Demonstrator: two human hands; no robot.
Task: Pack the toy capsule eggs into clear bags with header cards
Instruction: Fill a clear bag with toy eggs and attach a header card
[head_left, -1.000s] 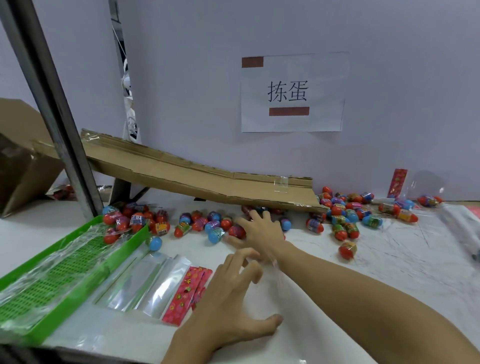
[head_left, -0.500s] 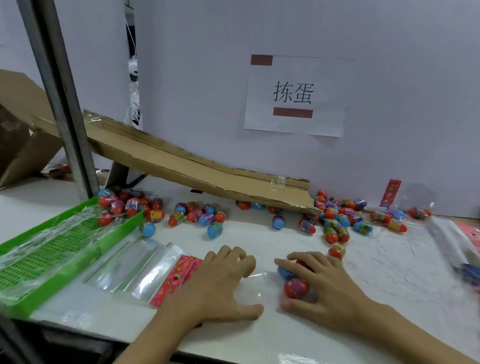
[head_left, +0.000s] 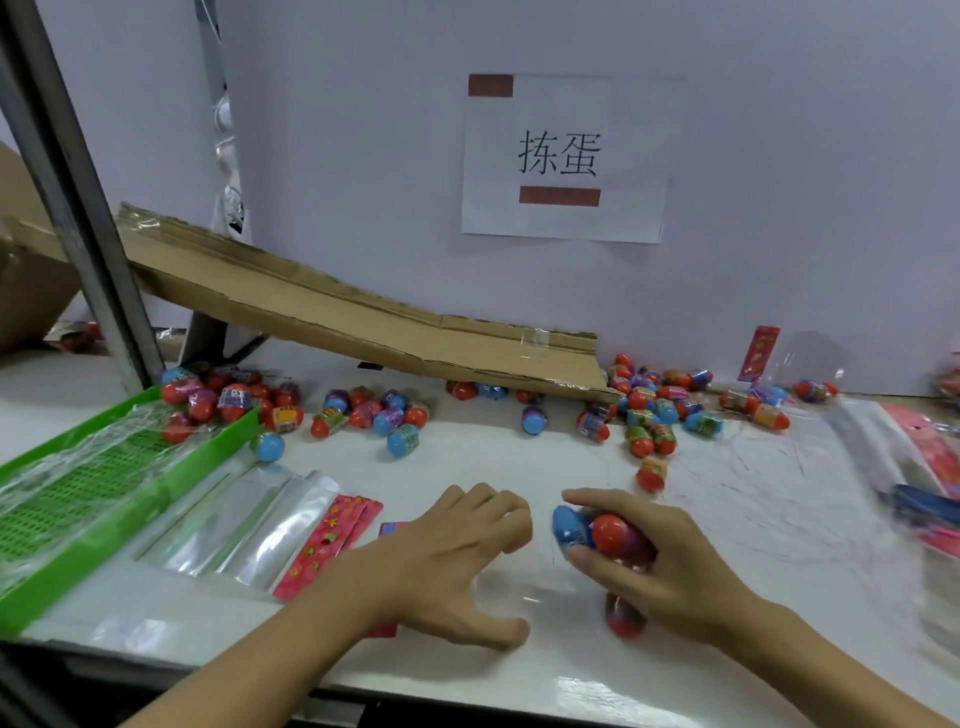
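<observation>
While the left hand (head_left: 447, 561) lies spread on glossy film, the right hand (head_left: 660, 566) clasps smooth plastic eggs (head_left: 597, 530).

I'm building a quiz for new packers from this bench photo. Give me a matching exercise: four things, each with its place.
Things:
1. green tray
2. cardboard ramp
3. paper sign
4. clear bags

Places:
A. taped on the wall
B. far left edge of the table
C. sloping down from left to right at the back
D. flat between the tray and the left hand

Pairs: 1-B, 2-C, 3-A, 4-D
</observation>
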